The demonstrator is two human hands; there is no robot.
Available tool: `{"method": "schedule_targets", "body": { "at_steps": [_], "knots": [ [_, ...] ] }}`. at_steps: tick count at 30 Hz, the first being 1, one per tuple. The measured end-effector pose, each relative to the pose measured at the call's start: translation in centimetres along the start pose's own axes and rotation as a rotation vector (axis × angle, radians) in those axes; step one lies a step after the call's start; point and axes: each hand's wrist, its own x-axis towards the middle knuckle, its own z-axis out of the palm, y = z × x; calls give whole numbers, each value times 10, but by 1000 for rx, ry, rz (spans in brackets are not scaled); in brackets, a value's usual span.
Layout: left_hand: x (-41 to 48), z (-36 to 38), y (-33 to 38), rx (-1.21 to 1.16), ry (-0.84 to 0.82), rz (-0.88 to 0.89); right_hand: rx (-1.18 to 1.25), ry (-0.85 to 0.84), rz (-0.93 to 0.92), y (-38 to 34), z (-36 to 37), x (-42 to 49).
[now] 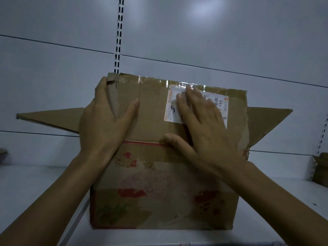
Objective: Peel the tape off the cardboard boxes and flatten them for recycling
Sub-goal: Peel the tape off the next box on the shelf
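A brown cardboard box (pixel 159 192) with faded red and green print stands on a white shelf in front of me. Its top flap (pixel 152 110) carries a white shipping label (pixel 171 110) and clear tape (pixel 191 85) along the far edge. Two side flaps stick out left (pixel 51 118) and right (pixel 266 121). My left hand (pixel 106 121) lies flat on the left part of the top flap, fingertips reaching over its far corner. My right hand (pixel 200 125) presses flat on the label, fingers spread. A strip of red tape (pixel 143 143) runs along the fold between my hands.
The white shelf surface (pixel 35 183) extends left and right of the box. Behind it stands a white back panel with a slotted upright (pixel 119 38). Another piece of cardboard (pixel 320 167) sits at the right edge, and a dark round object (pixel 2 154) at the left edge.
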Motion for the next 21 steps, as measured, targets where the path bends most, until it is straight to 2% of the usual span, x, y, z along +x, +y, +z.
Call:
{"method": "schedule_targets", "body": {
  "at_steps": [3, 9, 14, 17, 19, 21],
  "knots": [
    [2, 1, -2, 17, -5, 0, -139, -55, -30, -3, 10, -1],
    [3, 2, -2, 43, -38, -31, -166, -5, -90, -3, 22, -25],
    [1, 3, 0, 54, -55, -37, -59, 96, -103, -7, 25, -40],
    [2, 2, 0, 45, -41, -40, 105, 212, -118, -6, 20, -49],
    [3, 2, 0, 41, -35, -42, 247, 273, -37, -3, 12, -44],
    [2, 2, -1, 42, -35, -43, 241, 288, 88, 2, 6, -28]
  ]
}}
